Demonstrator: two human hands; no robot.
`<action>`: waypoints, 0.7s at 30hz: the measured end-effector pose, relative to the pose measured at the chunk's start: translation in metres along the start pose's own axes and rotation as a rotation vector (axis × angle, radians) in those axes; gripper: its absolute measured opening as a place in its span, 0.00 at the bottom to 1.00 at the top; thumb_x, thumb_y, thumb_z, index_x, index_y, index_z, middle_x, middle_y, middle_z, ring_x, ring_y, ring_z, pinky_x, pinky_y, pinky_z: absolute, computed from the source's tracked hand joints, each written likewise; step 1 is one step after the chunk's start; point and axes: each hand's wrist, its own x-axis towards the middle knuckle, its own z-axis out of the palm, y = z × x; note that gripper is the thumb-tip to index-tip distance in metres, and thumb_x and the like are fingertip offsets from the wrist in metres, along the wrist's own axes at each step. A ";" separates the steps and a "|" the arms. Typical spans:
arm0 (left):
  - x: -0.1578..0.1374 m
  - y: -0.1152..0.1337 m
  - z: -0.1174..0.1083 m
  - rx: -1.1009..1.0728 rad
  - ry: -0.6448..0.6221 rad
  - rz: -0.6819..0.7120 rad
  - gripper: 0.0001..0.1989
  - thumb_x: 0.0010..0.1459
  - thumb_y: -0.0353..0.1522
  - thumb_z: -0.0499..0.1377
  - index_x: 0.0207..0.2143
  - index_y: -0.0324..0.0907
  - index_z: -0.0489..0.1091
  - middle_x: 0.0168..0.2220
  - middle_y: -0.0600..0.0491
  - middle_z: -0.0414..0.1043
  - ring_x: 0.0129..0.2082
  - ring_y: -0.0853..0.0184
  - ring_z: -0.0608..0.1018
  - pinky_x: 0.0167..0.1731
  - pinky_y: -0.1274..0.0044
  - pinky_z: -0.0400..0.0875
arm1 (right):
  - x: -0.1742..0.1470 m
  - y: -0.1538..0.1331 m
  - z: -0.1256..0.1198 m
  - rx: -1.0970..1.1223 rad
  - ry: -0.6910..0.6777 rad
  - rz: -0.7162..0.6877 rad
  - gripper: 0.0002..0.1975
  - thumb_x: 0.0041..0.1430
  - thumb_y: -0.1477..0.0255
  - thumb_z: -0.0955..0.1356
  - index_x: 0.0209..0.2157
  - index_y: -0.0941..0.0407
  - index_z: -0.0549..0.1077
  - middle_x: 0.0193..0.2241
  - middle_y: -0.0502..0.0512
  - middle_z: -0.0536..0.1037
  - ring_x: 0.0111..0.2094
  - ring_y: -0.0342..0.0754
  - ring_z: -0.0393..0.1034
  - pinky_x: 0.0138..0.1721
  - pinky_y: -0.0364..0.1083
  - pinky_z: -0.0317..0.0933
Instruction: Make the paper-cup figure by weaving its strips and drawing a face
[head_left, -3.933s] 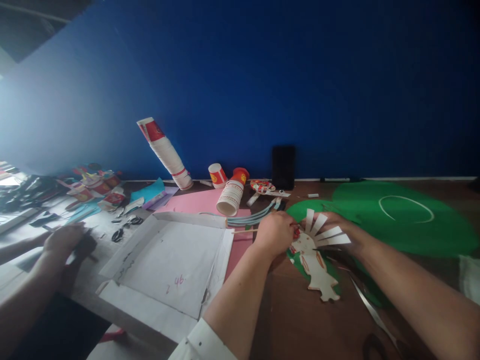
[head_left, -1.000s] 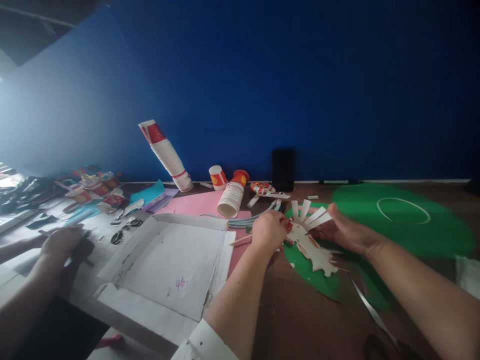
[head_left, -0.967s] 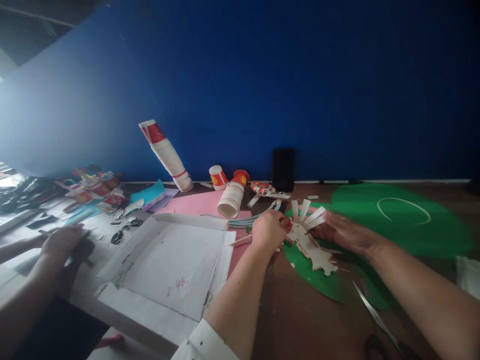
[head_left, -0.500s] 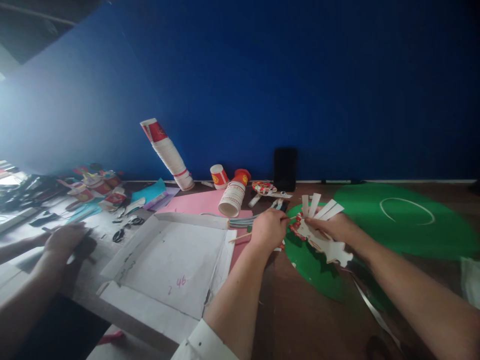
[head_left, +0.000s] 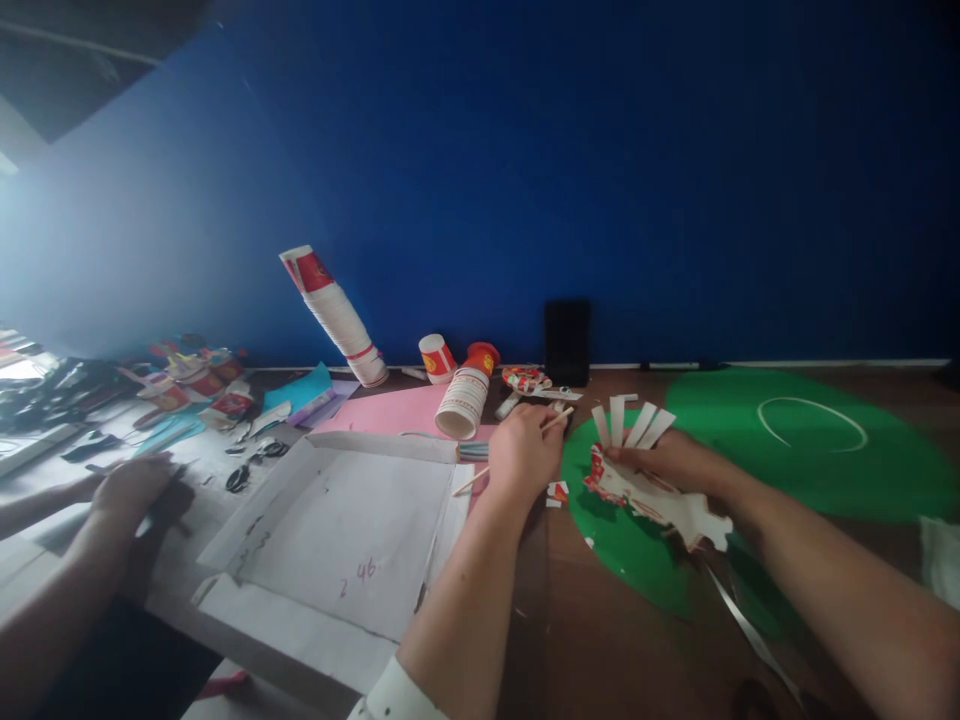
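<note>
My left hand is closed around a thin wooden stick, whose ends poke out on both sides of the fist. My right hand pinches a cut-up paper cup, white inside with red print along one edge. Several white strips fan upward from it, past my fingers. The cut cup is held over a green paper sheet, and the stick's tip is apart from it. Below my left hand lie small red and white paper scraps.
A shallow white box lid lies left of my left arm. Behind it are stacked paper cups, a tipped cup stack and pink paper. Scissors lie near a co-worker's hand. A black phone-like slab leans against the blue wall.
My left hand has drawn back left with the stick, away from the cut cup. My right hand has tilted the cup piece and shifted slightly, its strips now more upright.
</note>
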 end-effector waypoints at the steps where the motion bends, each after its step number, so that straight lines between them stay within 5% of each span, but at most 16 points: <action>1: 0.000 0.002 0.000 -0.033 -0.008 0.010 0.12 0.62 0.40 0.56 0.38 0.45 0.77 0.39 0.52 0.76 0.39 0.65 0.75 0.37 0.77 0.66 | -0.001 -0.002 0.000 0.009 -0.026 0.003 0.16 0.43 0.57 0.74 0.30 0.54 0.79 0.28 0.54 0.81 0.28 0.51 0.73 0.30 0.47 0.65; 6: -0.001 0.007 0.002 -0.126 -0.073 0.035 0.16 0.58 0.45 0.60 0.43 0.47 0.76 0.40 0.54 0.76 0.38 0.65 0.76 0.39 0.77 0.67 | -0.005 -0.008 0.001 0.088 -0.125 0.008 0.16 0.41 0.59 0.75 0.31 0.54 0.78 0.29 0.54 0.81 0.31 0.51 0.73 0.34 0.47 0.67; 10: 0.000 0.006 0.008 -0.033 -0.118 0.048 0.10 0.60 0.39 0.58 0.36 0.47 0.78 0.36 0.54 0.76 0.36 0.67 0.75 0.35 0.78 0.66 | -0.007 -0.007 0.002 0.136 -0.201 0.013 0.15 0.40 0.61 0.76 0.30 0.53 0.78 0.27 0.53 0.81 0.30 0.51 0.73 0.33 0.47 0.67; 14: -0.001 0.005 0.013 0.015 -0.147 0.075 0.10 0.60 0.37 0.56 0.34 0.46 0.77 0.34 0.54 0.75 0.34 0.67 0.75 0.33 0.79 0.65 | -0.008 -0.008 0.005 0.236 -0.262 -0.015 0.20 0.43 0.57 0.76 0.38 0.53 0.78 0.36 0.54 0.82 0.38 0.53 0.75 0.40 0.50 0.67; 18: -0.002 0.006 0.015 0.023 -0.176 0.080 0.09 0.59 0.36 0.56 0.35 0.48 0.78 0.35 0.55 0.75 0.35 0.67 0.75 0.32 0.79 0.64 | -0.010 -0.013 0.012 0.399 -0.204 -0.033 0.24 0.45 0.56 0.75 0.42 0.54 0.77 0.40 0.56 0.81 0.40 0.53 0.75 0.42 0.50 0.66; 21: -0.004 0.007 0.015 0.016 -0.180 0.089 0.10 0.60 0.38 0.56 0.35 0.48 0.78 0.35 0.55 0.75 0.35 0.67 0.75 0.32 0.79 0.65 | -0.010 -0.015 0.017 0.404 -0.126 -0.045 0.20 0.46 0.55 0.74 0.37 0.54 0.77 0.34 0.53 0.81 0.35 0.50 0.74 0.38 0.47 0.65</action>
